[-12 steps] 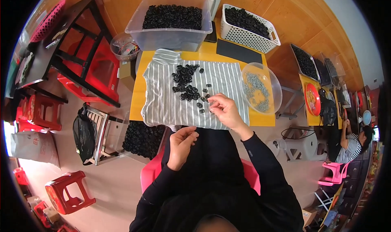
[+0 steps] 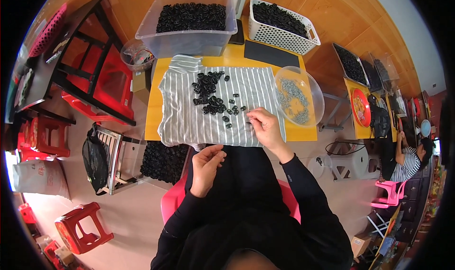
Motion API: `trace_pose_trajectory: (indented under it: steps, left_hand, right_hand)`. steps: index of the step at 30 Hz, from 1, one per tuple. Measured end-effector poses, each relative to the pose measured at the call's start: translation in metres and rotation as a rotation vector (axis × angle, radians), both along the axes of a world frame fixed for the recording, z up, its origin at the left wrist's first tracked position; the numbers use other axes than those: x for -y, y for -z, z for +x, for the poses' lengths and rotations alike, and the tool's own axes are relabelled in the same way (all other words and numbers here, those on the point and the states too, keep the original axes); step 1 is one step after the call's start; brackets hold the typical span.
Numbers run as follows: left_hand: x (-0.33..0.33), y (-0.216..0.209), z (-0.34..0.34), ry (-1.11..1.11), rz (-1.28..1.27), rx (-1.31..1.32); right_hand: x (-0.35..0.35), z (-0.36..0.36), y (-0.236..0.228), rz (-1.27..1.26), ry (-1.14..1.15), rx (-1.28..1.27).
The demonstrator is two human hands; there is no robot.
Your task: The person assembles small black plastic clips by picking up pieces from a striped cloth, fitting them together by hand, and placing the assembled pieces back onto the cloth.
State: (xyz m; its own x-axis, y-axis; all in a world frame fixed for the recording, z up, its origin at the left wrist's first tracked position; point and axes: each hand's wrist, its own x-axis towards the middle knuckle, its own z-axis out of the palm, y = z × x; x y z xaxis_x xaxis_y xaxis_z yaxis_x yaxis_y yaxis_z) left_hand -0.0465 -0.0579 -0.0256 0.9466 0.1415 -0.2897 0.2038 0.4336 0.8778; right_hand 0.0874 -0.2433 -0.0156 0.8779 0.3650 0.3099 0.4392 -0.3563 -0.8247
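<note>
Striped grey-and-white cloth [image 2: 185,123] covers much of the yellow table. A pile of small black oval parts with holes [image 2: 208,92] lies on it, and several loose ones [image 2: 226,118] are scattered to its right. Above the cloth's right part is my right hand [image 2: 266,128], its thumb and fingertips pinched together beside the loose parts. What it pinches, if anything, is too small to make out. My left hand [image 2: 204,169] is at the cloth's near edge, fingers curled and thumb pressed against them, hiding any contents. A clear round tub [image 2: 316,101] of small silvery metal pieces [image 2: 294,99] stands right of the cloth.
Behind the cloth stand a clear plastic bin [image 2: 189,45] and a white perforated basket [image 2: 279,36], both holding black parts. A dark flat sheet [image 2: 271,54] lies before the basket. Below left is another box of black parts [image 2: 163,161]. A person [image 2: 407,165] sits far right.
The whole view has shifted slightly. My right hand has moved a little to the right across the cloth, away from the loose black parts. The left hand stays near the cloth's edge.
</note>
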Motion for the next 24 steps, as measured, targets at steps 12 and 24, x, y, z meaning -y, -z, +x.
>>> trace_pose_trajectory:
  steps: [12, 24]
  left_hand:
    - [0.004, 0.007, 0.000, 0.010, 0.058, -0.025]
    - [0.030, -0.008, 0.004, -0.018, 0.153, 0.076]
  right_hand:
    - [0.002, -0.013, -0.011, -0.437, 0.014, 0.380]
    - [0.005, -0.047, -0.036, 0.098, -0.164, -0.020]
